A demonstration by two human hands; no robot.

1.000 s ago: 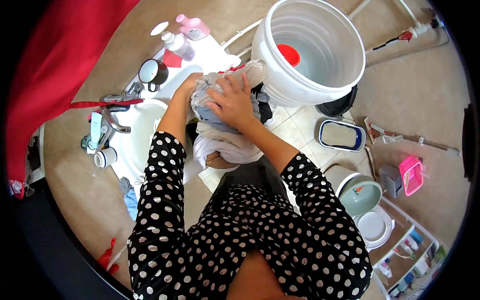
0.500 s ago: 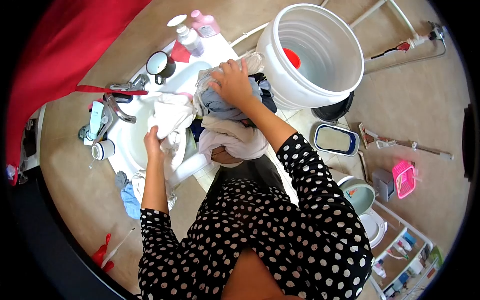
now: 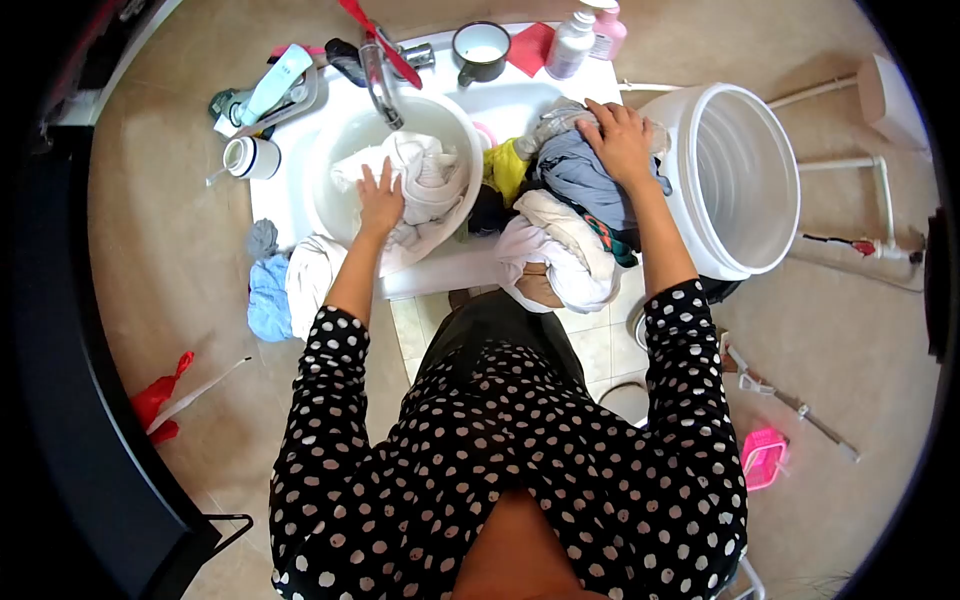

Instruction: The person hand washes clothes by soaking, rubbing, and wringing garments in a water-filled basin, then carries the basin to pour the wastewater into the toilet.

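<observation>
A white cloth (image 3: 428, 170) lies bunched in a round white basin (image 3: 322, 205) set on the sink. My left hand (image 3: 380, 203) rests on the cloth's near left side, its fingers spread. To the right, my right hand (image 3: 620, 142) lies with fingers apart on top of a heap of grey clothes (image 3: 578, 182). Below that heap, pale white garments (image 3: 560, 250) hang over the sink's front edge. A yellow cloth (image 3: 507, 170) is tucked between the basin and the heap. Over the basin stands a metal faucet (image 3: 380, 90) with a red strip across it.
A large white barrel (image 3: 690, 180) stands right of the sink. Along the back are a dark enamel mug (image 3: 481, 52), a white pump bottle (image 3: 571, 45) and a pink bottle (image 3: 608, 32). White (image 3: 312, 275) and blue cloths (image 3: 270, 300) hang at the sink's left front.
The view has turned, shifting the sink rightward and upright. My left hand has let go of the white cloth, which now sits lower in the basin. My right hand stays on the grey heap.
</observation>
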